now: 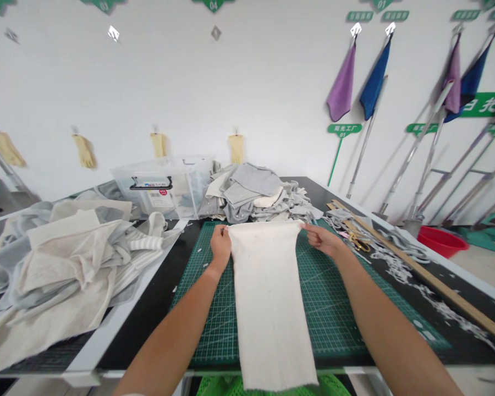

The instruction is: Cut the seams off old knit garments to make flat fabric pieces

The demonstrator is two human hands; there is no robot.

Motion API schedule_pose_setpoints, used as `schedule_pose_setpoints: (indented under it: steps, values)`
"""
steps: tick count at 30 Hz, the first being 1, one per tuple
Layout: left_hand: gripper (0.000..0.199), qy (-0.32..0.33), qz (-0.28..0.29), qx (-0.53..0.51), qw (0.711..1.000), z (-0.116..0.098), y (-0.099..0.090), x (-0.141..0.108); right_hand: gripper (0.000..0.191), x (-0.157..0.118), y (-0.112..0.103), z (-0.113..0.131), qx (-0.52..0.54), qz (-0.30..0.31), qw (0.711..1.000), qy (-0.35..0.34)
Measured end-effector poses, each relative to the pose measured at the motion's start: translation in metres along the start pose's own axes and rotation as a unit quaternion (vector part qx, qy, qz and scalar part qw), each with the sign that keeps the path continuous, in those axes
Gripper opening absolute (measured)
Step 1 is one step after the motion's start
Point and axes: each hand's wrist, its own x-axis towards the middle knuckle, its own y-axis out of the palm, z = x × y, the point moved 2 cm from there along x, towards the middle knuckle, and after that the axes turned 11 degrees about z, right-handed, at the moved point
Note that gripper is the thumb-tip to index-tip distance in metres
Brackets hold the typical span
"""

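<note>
A long cream piece of fabric is stretched between my two hands above a green cutting mat. My left hand is closed on its far left corner. The far right corner is pinched between the fingers of my right hand. The top edge is pulled fairly straight, while the lower end hangs past the table's front edge. Just beyond the fabric rises a heap of grey and cream cloth pieces.
Loose cloths are piled on the left. A clear plastic box stands behind them. On the right lie a wooden strip, scissors and fabric scraps. A green basket sits below the front edge; a red basin stands beyond the table.
</note>
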Motion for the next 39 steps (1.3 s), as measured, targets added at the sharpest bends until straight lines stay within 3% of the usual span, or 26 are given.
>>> schedule_pose_setpoints:
  steps: [8,16,22,27,34,36,39]
  values:
    - [0.017,0.011,0.033,0.022,0.999,-0.004,0.001,-0.002,0.046,0.008,0.007,0.001,0.006,-0.089,0.987,-0.131]
    - [0.020,0.001,0.035,0.053,0.998,-0.010,0.000,-0.003,0.049,0.013,0.000,-0.002,-0.064,-0.180,0.966,-0.172]
    - [0.023,-0.005,0.050,0.106,0.993,-0.014,-0.001,-0.005,0.051,0.011,-0.005,-0.006,-0.232,-0.306,0.918,-0.101]
    - [0.021,-0.008,0.083,0.211,0.974,-0.030,-0.007,-0.010,0.040,0.012,-0.014,-0.012,-0.387,-0.338,0.858,0.013]
    - [0.042,-0.064,0.267,0.334,0.902,-0.067,-0.013,-0.028,0.035,0.010,-0.020,-0.012,-0.441,-0.367,0.812,0.108]
    - [0.043,-0.090,0.363,0.293,0.880,-0.073,-0.011,-0.033,0.036,0.008,-0.018,-0.010,-0.454,-0.377,0.798,0.124]
    - [0.038,-0.150,0.485,0.141,0.850,-0.078,-0.007,-0.041,0.036,0.005,-0.014,-0.007,-0.462,-0.383,0.787,0.147]
